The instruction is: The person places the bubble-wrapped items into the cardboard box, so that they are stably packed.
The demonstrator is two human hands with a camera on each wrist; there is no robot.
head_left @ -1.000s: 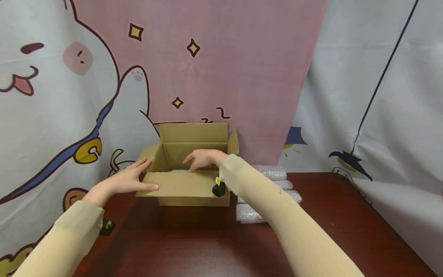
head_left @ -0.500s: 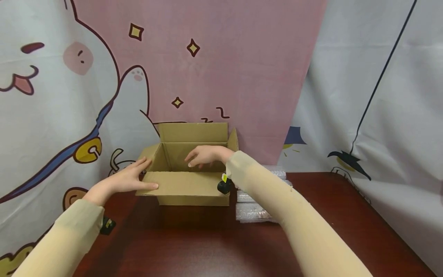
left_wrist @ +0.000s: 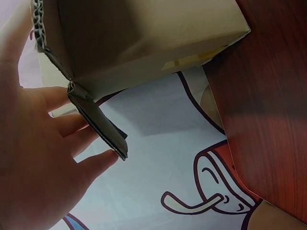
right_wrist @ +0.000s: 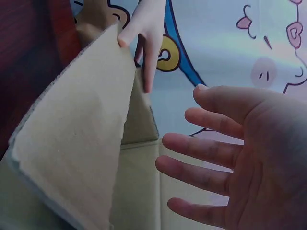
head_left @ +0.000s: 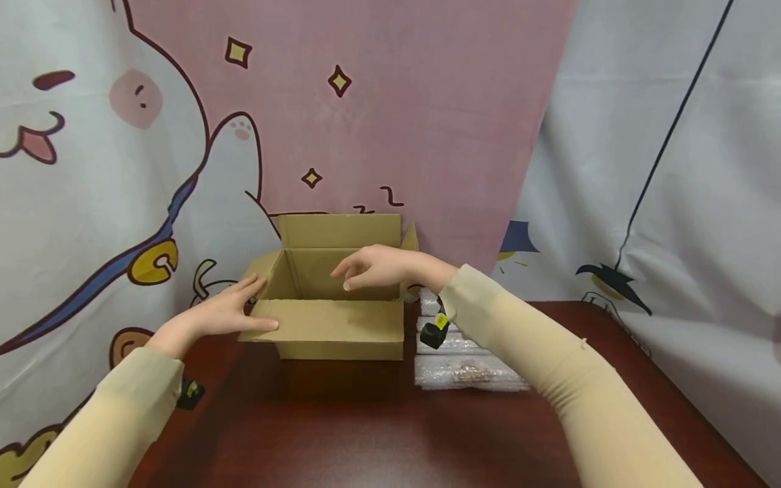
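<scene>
An open cardboard box (head_left: pixel 342 350) stands on the table with its flaps raised or folded outward. My left hand (head_left: pixel 221 314) rests spread at its left front corner: the thumb lies on the front flap (head_left: pixel 332 318) and the fingers touch the left flap (left_wrist: pixel 98 120). My right hand (head_left: pixel 381 266) hovers over the box opening, overlapping the back wall in the head view. In the right wrist view its fingers (right_wrist: pixel 201 148) are spread and loosely bent, with nothing in them. The bottom of the box is hidden behind the front flap.
Several clear bubble-wrapped packages (head_left: pixel 470 373) lie side by side right of the box, partly covered by my right forearm. The dark red wooden table (head_left: pixel 342 434) meets a printed cloth backdrop (head_left: pixel 427 122) behind and at both sides.
My right hand has risen out of the box and shifted right, uncovering more of the bubble-wrapped packages' front. A pale item seen inside earlier is hidden now. My left hand stays at the flaps.
</scene>
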